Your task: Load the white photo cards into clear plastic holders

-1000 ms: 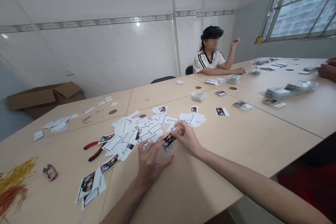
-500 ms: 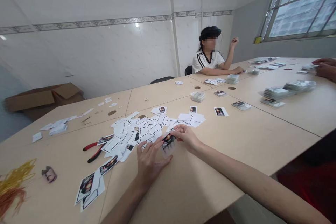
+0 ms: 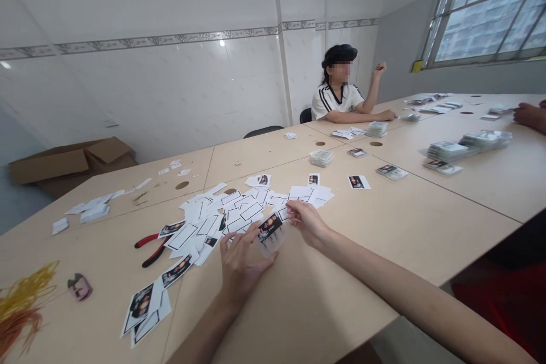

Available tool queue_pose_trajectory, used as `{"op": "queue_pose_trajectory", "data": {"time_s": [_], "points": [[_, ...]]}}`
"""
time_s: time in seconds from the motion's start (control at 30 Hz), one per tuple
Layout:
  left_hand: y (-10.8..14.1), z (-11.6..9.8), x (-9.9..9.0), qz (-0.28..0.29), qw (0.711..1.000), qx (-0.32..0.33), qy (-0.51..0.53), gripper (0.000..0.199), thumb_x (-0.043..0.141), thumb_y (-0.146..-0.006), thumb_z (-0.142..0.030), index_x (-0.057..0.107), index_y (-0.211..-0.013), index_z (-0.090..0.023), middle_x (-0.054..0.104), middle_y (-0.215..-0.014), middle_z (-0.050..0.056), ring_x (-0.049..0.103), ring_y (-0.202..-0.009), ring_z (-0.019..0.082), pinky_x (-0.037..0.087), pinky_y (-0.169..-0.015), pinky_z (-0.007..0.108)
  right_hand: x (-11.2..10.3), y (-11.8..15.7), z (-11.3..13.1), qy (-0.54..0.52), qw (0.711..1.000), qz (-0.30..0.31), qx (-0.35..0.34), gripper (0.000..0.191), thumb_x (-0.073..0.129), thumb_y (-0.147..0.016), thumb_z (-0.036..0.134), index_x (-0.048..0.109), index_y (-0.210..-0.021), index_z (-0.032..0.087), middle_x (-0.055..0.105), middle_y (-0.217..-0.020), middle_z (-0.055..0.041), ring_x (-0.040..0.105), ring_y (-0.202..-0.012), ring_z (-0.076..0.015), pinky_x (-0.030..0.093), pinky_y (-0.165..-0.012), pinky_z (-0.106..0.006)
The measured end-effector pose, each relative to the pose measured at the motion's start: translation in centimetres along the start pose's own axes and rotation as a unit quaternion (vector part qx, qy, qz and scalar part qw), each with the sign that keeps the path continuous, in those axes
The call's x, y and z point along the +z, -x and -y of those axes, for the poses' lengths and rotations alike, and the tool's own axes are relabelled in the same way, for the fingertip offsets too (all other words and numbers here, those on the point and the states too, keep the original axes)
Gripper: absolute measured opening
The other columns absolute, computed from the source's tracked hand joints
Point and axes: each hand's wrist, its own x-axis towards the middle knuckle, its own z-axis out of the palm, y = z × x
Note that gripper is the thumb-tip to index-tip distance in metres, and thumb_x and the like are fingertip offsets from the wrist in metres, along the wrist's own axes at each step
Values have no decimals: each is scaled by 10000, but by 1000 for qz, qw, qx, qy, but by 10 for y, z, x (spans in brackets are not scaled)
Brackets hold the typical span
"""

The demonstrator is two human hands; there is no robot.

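My left hand [image 3: 241, 259] grips a clear plastic packet [image 3: 269, 243] by its edges, between thumb and fingers. A black printed card shows in the packet's upper part, with several small dark, thin items below it. My right hand [image 3: 306, 220] is just right of the packet's upper corner, thumb and fingertips pinched together. A gap shows between them and the packet; whether they hold anything is too small to tell. Beyond both hands spreads a pile of white cards with black outlines [image 3: 245, 205]. Red-handled pliers [image 3: 151, 249] lie left of the pile, partly under a card.
Printed cards [image 3: 143, 304] lie front left, near yellow string [image 3: 29, 290] and a small pinkish object [image 3: 79, 287]. Packet stacks [image 3: 447, 151] stand to the right. A co-worker [image 3: 339, 94] sits across the table; another person's hand [image 3: 529, 115] shows at the right edge. A cardboard box [image 3: 72, 162] is beyond the table.
My right hand has come off the packet's upper corner and moved slightly right. The packet has shifted slightly left in my left hand. The hand at the far right has drawn back a little.
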Motion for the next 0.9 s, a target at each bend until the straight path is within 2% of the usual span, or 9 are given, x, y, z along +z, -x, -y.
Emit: {"op": "queue_pose_trajectory", "data": {"time_s": [0.13, 0.2, 0.3, 0.6, 0.9], "points": [[-1, -2, 1, -3, 1000, 16, -6, 419, 667, -609, -273, 473, -972, -194, 650, -946, 79, 594, -638, 159, 366, -769, 383, 8, 12, 1, 79, 992, 90, -33, 334, 647, -624, 340, 485, -884, 205, 536, -782, 9, 534, -755, -115, 407, -660, -230], [0, -2, 1, -6, 1000, 21, -3, 464, 664, -616, -257, 445, -1020, -191, 645, -956, 86, 590, -622, 148, 366, -781, 390, 12, 17, -2, 113, 984, 134, -44, 428, 669, -607, 336, 440, -951, 224, 542, -795, 15, 547, -776, -130, 420, -680, -252], [1, -3, 2, -28, 999, 32, 15, 568, 659, -624, -243, 357, -1102, -184, 634, -977, 97, 591, -618, 139, 370, -803, 408, 15, 19, -8, 122, 977, 169, -53, 456, 657, -624, 348, 402, -983, 228, 547, -810, 14, 552, -799, -140, 431, -688, -267], [-1, -7, 2, -9, 997, 78, 0, 580, 646, -643, -204, 318, -1121, -186, 641, -960, 95, 619, -750, 164, 356, -841, 417, 16, 26, -11, 183, 962, 181, -92, 602, 669, -620, 342, 339, -1113, 240, 524, -791, 24, 520, -758, -133, 408, -663, -253], [-1, -7, -1, 5, 995, 98, -1, 543, 634, -661, -201, 342, -1120, -180, 652, -941, 87, 612, -791, 164, 351, -856, 402, 17, 26, -11, 214, 958, 156, -112, 579, 669, -614, 329, 353, -1090, 230, 531, -743, 27, 521, -696, -133, 406, -617, -252]]}}
